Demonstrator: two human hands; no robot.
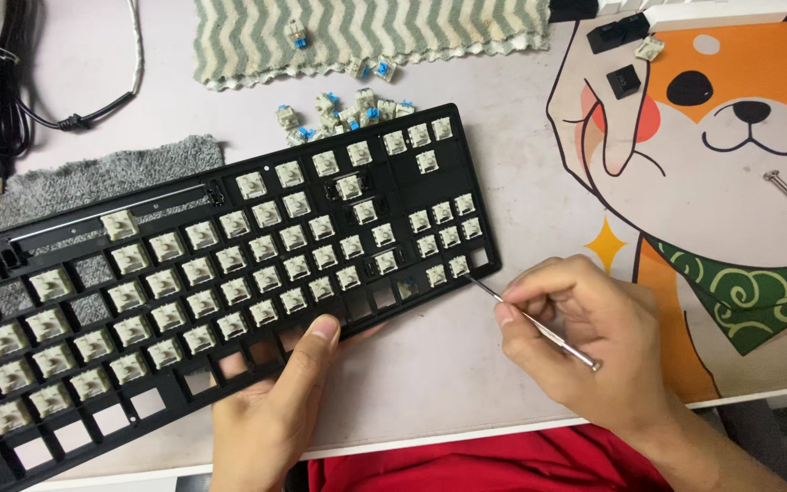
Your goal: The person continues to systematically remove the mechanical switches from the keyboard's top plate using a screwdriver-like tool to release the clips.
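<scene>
black plate (184, 273) of switches lies tilted on the mat (521, 182); left hand (270, 410) clamps its near edge, thumb on top, steadying it. right hand (585, 337) pinches a metal pick (539, 328), tip at the corner switch (458, 266). loose switches (343, 114) sit beyond.
</scene>
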